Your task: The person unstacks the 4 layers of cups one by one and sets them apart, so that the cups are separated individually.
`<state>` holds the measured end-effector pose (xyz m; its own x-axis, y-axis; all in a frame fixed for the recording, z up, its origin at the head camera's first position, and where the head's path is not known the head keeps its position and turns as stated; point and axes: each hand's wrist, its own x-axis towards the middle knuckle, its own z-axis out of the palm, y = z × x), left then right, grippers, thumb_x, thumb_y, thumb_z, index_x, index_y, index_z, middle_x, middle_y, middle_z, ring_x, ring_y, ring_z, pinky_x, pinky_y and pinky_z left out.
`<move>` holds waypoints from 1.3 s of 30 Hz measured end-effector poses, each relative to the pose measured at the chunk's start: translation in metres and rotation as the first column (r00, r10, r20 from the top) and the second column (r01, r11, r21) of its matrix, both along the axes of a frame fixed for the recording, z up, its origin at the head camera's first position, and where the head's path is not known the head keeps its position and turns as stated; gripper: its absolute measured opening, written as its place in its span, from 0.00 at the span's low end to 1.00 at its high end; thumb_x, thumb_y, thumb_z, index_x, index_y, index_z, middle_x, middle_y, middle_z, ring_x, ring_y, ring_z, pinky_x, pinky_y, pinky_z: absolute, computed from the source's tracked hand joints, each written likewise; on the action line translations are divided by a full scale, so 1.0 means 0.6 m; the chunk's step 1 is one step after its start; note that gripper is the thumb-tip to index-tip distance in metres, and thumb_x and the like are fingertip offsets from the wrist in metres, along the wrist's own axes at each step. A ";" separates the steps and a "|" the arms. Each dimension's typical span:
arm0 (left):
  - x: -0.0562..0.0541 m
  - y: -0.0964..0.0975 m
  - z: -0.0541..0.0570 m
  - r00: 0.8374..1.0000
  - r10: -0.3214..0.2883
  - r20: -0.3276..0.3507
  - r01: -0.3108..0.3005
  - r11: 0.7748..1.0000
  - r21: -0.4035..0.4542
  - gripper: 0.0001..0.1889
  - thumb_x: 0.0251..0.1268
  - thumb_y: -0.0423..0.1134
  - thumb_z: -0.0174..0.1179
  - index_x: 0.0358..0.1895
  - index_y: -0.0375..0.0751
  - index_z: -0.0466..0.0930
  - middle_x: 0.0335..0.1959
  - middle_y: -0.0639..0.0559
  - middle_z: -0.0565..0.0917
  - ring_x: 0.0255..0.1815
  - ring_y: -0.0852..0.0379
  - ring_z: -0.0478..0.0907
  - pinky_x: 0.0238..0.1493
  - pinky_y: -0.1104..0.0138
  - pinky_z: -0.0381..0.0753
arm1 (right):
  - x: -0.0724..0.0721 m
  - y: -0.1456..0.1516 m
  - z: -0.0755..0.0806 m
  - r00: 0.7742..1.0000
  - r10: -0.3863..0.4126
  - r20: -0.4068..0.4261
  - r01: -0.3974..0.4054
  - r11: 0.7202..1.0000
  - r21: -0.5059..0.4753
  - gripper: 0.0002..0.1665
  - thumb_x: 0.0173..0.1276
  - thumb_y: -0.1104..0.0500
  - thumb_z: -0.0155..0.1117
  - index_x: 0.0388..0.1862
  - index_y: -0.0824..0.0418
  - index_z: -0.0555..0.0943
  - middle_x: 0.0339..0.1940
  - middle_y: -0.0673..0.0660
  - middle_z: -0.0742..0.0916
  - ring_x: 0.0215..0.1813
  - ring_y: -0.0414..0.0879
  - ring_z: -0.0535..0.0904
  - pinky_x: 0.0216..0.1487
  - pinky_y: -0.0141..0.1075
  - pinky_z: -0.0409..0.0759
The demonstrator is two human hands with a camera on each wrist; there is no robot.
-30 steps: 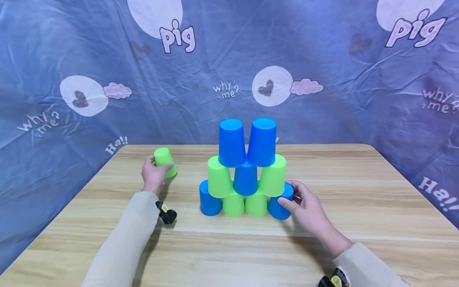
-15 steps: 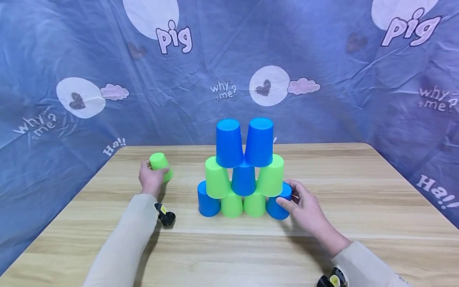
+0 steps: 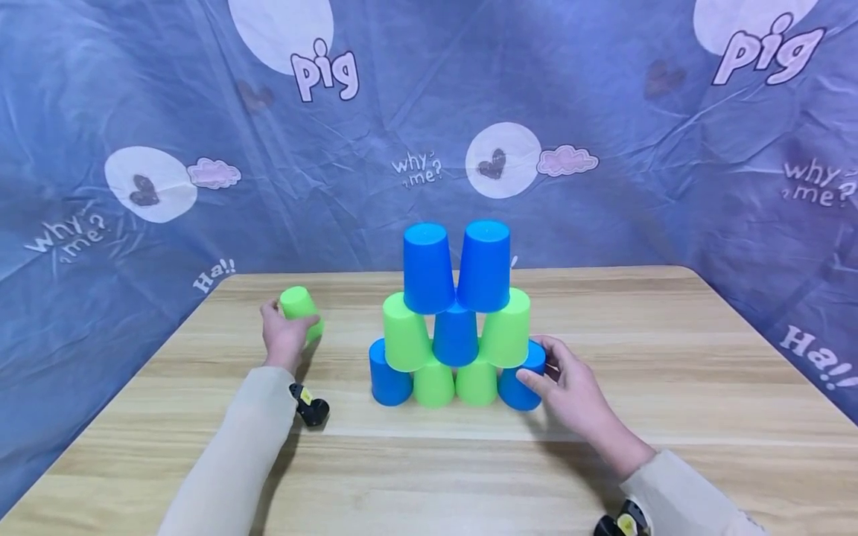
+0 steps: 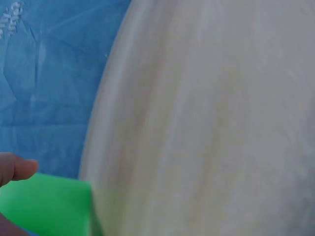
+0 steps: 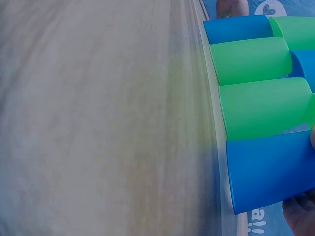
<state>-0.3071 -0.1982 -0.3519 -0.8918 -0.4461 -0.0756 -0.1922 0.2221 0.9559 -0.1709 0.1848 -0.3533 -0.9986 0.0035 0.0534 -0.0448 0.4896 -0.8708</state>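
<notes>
In the head view my left hand grips an upside-down green cup, tilted, at the table's left. Whether its rim touches the tabletop I cannot tell. The left wrist view catches part of this green cup. My right hand holds the blue cup at the right end of a stack's bottom row, thumb in front and fingers behind. That stack is of upturned cups: blue and green at the bottom, a blue cup between two green ones above, and two blue cups side by side on top.
The stack stands mid-table on a wood-grain table. Behind it hangs a blue printed cloth, which also runs along both sides. Black devices are strapped to the wrists.
My left hand has lowered the green cup slightly, mostly in the first half second. My right hand stays on the blue cup, and the stack stands unchanged.
</notes>
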 end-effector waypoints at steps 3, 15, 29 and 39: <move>0.003 0.006 0.017 0.998 0.023 -0.053 -0.023 1.000 -0.006 0.48 0.53 0.31 0.62 0.72 0.50 0.39 0.72 0.40 0.52 0.69 0.40 0.55 0.67 0.49 0.59 | 0.001 0.001 0.000 1.000 0.004 -0.006 -0.004 1.000 0.004 0.34 0.67 0.53 0.58 0.67 0.64 0.59 0.63 0.67 0.70 0.65 0.64 0.66 0.61 0.55 0.67; 0.045 0.089 0.115 0.847 -0.161 -0.507 0.132 0.987 -0.094 0.26 0.62 0.37 0.56 0.63 0.35 0.63 0.66 0.43 0.65 0.70 0.53 0.57 0.70 0.63 0.56 | 0.004 0.001 -0.002 0.999 0.014 -0.038 -0.013 1.000 0.015 0.32 0.68 0.55 0.58 0.65 0.65 0.60 0.62 0.67 0.71 0.64 0.64 0.66 0.61 0.55 0.67; 0.121 0.187 0.197 0.619 -0.626 -0.474 0.617 0.761 -0.199 0.28 0.63 0.37 0.57 0.65 0.37 0.62 0.64 0.44 0.69 0.65 0.51 0.65 0.66 0.60 0.64 | 0.004 -0.004 -0.004 0.998 0.025 -0.063 -0.023 0.999 0.039 0.30 0.68 0.57 0.57 0.64 0.65 0.60 0.62 0.66 0.71 0.64 0.63 0.66 0.61 0.57 0.66; 0.127 0.219 0.214 0.632 -0.701 -0.330 0.651 0.712 -0.263 0.35 0.58 0.44 0.63 0.68 0.47 0.58 0.59 0.48 0.71 0.58 0.52 0.72 0.57 0.56 0.74 | 0.000 -0.006 -0.002 0.997 0.035 -0.066 -0.033 0.999 0.035 0.30 0.68 0.58 0.57 0.64 0.65 0.59 0.62 0.66 0.71 0.65 0.63 0.65 0.62 0.57 0.66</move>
<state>-0.2310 -0.0670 -0.2238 -0.8862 0.3113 0.3431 0.4240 0.2466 0.8715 -0.1708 0.1811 -0.3548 -0.9922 -0.0337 0.1197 -0.1198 0.5163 -0.8480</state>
